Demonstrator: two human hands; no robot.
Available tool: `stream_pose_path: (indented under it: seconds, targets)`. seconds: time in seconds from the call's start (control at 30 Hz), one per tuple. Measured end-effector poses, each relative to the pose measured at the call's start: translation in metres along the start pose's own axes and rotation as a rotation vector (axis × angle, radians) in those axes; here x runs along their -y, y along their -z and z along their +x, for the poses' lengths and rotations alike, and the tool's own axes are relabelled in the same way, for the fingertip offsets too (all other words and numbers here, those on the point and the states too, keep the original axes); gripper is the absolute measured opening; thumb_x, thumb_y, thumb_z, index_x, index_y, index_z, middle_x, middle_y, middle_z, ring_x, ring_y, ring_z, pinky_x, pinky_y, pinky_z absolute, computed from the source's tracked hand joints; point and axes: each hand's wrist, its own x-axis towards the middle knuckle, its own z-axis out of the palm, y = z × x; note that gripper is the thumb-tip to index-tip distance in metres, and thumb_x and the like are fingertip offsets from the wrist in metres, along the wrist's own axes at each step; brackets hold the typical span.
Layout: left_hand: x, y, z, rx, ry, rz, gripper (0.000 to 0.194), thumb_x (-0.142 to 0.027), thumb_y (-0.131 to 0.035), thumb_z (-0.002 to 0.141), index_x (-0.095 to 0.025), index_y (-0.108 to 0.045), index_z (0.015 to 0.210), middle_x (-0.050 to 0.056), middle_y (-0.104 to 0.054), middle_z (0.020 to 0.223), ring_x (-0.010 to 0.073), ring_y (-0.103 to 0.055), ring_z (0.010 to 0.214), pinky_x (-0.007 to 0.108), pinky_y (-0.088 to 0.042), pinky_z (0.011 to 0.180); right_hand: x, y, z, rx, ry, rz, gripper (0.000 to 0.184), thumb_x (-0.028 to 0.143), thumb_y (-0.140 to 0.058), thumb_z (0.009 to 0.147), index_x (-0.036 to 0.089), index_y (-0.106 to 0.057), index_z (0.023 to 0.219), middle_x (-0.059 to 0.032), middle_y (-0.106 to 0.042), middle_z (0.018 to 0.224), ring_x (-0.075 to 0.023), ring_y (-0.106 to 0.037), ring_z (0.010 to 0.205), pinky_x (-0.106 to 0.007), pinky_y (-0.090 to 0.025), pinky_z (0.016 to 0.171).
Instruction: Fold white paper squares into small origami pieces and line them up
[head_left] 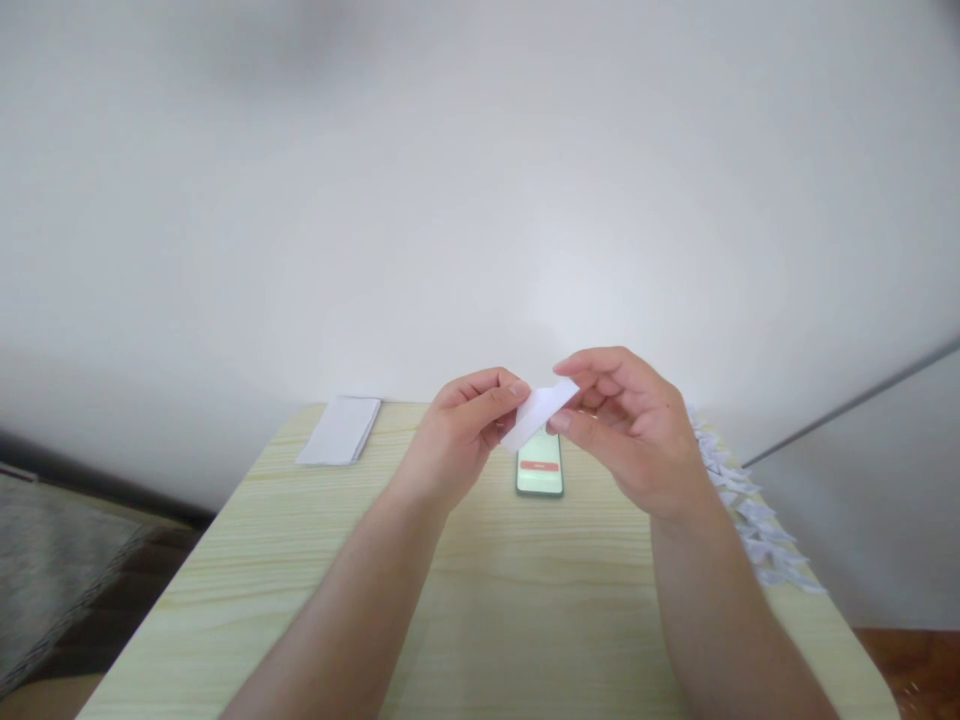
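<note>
Both my hands are raised above a pale wooden table (300,560) and pinch a small white slip of paper (538,412) between them. My left hand (465,430) grips its lower left end with thumb and fingers closed. My right hand (630,425) holds the upper right end, fingers curled around it. Directly under the paper a phone (540,472) lies flat on the table, its screen lit pale green with a red bar.
A stack of white paper sheets (341,430) lies at the table's far left corner. Several small folded white paper pieces (750,510) are heaped along the right edge. A white wall stands behind the table. Floor and a grey mat (52,570) show at left.
</note>
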Motion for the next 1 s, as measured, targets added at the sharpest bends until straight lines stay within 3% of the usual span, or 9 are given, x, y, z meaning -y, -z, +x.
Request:
stream_pose_path:
  seconds: [0.23,0.47,0.63,0.77,1.0]
  targets:
    - [0.000,-0.001,-0.003,-0.001,-0.115,0.065,0.027,-0.034,-0.070,0.094,-0.016,-0.064,0.075,-0.002,-0.052,0.064,0.0102,-0.045,0.064,0.026,-0.033,0.062,-0.006,-0.002,0.000,-0.078,-0.005,-0.032,0.032,0.011,-0.073,0.087,0.026,-0.068,0.115,0.0021,-0.070,0.084,-0.0153,-0.067,0.078,-0.032,-0.054,0.074]
    - [-0.004,-0.003,-0.010,0.002,-0.188,0.197,0.027,-0.035,-0.066,0.098,-0.017,-0.065,0.078,0.000,-0.058,0.065,0.0124,-0.051,0.065,0.028,-0.038,0.065,-0.007,-0.003,0.001,-0.111,-0.011,-0.015,0.034,0.017,-0.075,0.088,0.026,-0.066,0.119,0.0027,-0.068,0.083,-0.0147,-0.065,0.078,-0.031,-0.053,0.073]
    - [-0.008,-0.007,-0.013,-0.022,-0.275,0.255,0.021,-0.034,-0.070,0.095,-0.017,-0.069,0.083,0.001,-0.062,0.068,0.0136,-0.055,0.068,0.028,-0.043,0.067,-0.005,-0.003,0.002,-0.023,-0.107,0.143,0.034,0.021,-0.079,0.088,0.026,-0.063,0.118,0.0022,-0.073,0.083,-0.0155,-0.068,0.075,-0.031,-0.055,0.072]
    - [-0.007,-0.011,-0.015,-0.035,-0.346,0.152,0.014,-0.031,-0.076,0.090,-0.019,-0.074,0.097,0.004,-0.068,0.081,0.0153,-0.061,0.075,0.028,-0.049,0.068,-0.007,-0.002,0.002,0.017,-0.143,0.304,0.027,0.025,-0.077,0.091,0.027,-0.064,0.115,0.0008,-0.077,0.087,-0.0170,-0.072,0.075,-0.033,-0.059,0.072]
    - [-0.004,-0.014,-0.017,0.022,-0.419,0.061,0.010,-0.023,-0.078,0.088,-0.023,-0.081,0.098,0.005,-0.072,0.092,0.0172,-0.066,0.084,0.031,-0.054,0.075,-0.012,-0.006,0.002,0.061,-0.210,0.470,0.030,0.029,-0.082,0.087,0.028,-0.065,0.113,0.0022,-0.075,0.084,-0.0148,-0.070,0.073,-0.030,-0.058,0.071]
